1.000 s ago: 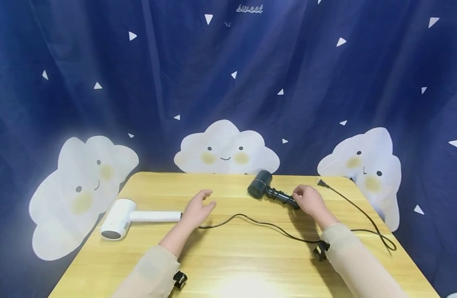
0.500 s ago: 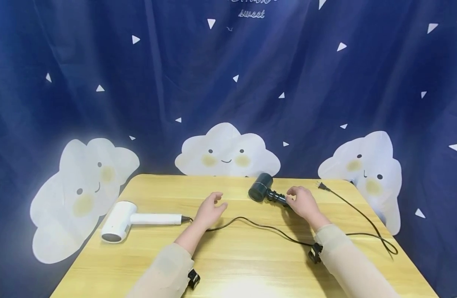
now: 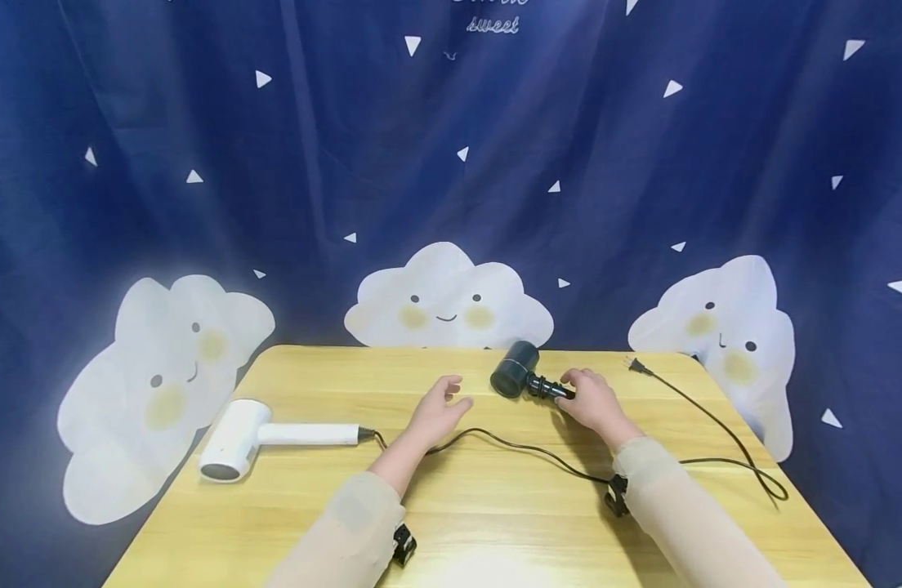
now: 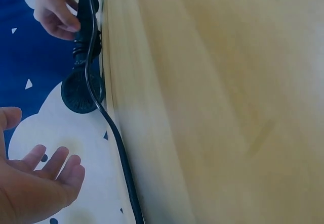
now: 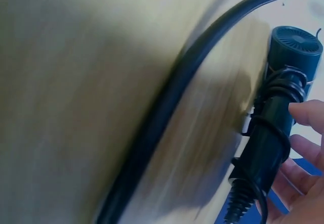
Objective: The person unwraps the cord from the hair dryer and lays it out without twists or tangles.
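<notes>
A dark hair dryer (image 3: 515,369) lies near the table's back edge, its black cord wound around the handle. At that handle's end is my right hand (image 3: 595,402), its thumb and fingers beside the handle in the right wrist view; whether they press on it is unclear. My left hand (image 3: 438,415) hovers over the middle of the table, fingers spread and relaxed, holding nothing. On the left lies a white hair dryer (image 3: 234,441), its handle toward the right. Its black cord (image 3: 524,446) runs beneath both forearms to a two-prong plug (image 3: 637,366) at the back right.
The light wooden table (image 3: 495,523) has rounded back corners. A dark blue curtain (image 3: 421,122) with cloud faces hangs directly behind it. The cord makes a loop (image 3: 774,488) near the right table edge.
My left hand has moved to the right, away from the white hair dryer's handle. My right hand has shifted slightly left along the dark dryer's handle. Both dryers stay in place.
</notes>
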`<state>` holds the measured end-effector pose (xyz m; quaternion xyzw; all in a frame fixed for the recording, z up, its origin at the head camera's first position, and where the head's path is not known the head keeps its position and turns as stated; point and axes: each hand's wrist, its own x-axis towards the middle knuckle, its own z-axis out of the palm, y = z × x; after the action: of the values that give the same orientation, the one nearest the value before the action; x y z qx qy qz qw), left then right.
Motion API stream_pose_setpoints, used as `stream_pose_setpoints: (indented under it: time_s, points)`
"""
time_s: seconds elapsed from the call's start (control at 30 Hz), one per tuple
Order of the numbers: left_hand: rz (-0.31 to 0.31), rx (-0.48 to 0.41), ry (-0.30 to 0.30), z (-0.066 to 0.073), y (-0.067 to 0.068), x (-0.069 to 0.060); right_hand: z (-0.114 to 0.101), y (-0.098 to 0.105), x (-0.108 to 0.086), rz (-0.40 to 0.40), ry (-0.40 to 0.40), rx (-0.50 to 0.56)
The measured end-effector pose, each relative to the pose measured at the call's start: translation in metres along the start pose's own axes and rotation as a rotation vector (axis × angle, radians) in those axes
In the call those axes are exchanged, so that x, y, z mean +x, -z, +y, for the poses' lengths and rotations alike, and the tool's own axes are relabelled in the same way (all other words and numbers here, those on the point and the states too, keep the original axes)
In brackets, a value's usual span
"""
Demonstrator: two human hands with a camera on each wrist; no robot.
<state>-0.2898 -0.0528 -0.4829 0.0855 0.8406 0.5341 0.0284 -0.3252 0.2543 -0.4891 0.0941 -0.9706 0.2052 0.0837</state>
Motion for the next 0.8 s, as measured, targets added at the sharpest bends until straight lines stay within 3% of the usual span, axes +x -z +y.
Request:
stream_pose_setpoints:
  time_s: [0.23, 0.53, 0.8]
  points:
    - [-0.032, -0.039, 0.012, 0.002, -0.009, 0.003, 0.009, -0.014, 0.003, -0.032, -0.005, -0.027]
    - [-0.041, -0.048, 0.043, 0.001, -0.016, 0.007, 0.001, -0.014, 0.004, -0.060, -0.051, -0.052]
    - [-0.039, -0.069, 0.071, 0.004, -0.021, 0.011, -0.004, -0.012, 0.003, -0.067, -0.076, 0.010]
